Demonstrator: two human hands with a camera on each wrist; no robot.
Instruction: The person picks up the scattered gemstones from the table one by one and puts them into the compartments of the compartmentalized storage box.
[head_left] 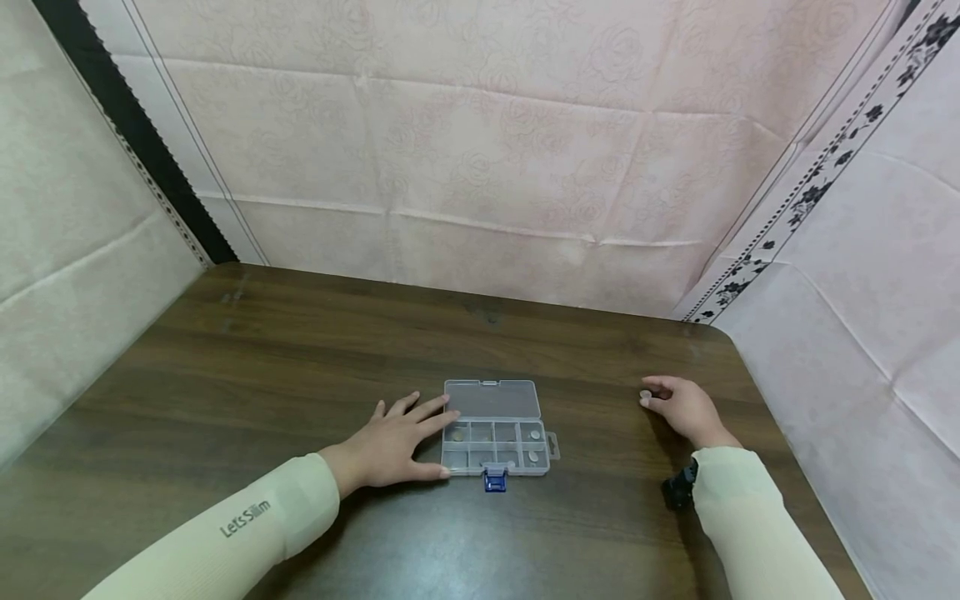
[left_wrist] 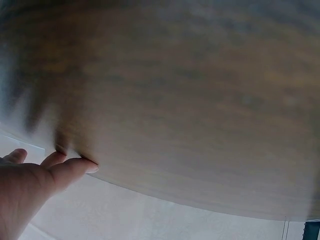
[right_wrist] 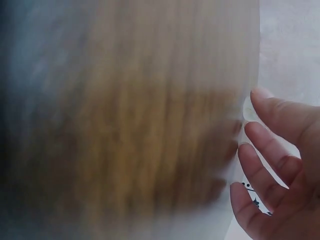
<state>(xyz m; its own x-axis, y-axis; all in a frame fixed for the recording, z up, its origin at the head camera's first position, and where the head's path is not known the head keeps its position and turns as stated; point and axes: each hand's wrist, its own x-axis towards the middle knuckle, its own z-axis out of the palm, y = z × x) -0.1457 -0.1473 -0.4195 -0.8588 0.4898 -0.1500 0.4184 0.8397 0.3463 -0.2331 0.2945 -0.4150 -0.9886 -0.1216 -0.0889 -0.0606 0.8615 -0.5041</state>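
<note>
**Dark wood table, pink cloth walls**

Table [head_left: 300, 367] sat in fabric-draped booth. 1 clear compartment box [head_left: 495, 433], lid open, mid-table w/ 4 small discs inside. Left hand [head_left: 393, 446] fingers spread flat against box. Right hand [head_left: 682, 408] apart, fingers loosely curled; pinching anything, can't tell.

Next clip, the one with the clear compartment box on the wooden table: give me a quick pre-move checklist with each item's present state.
1. Box lid open: ok. The clear compartment box lies with its lid flat behind it.
2. Box steadied: ok. The left hand rests flat against its left side.
3. Latch free: ok. The blue latch hangs at the front edge, untouched.
4. Contents placed: small round pieces sit in the right compartments; the rest, cannot tell.
5. Right hand ready: its fingertips pinch a small round piece, apart from the box.
6. Wrist views usable: not ok, both blurred.
</note>
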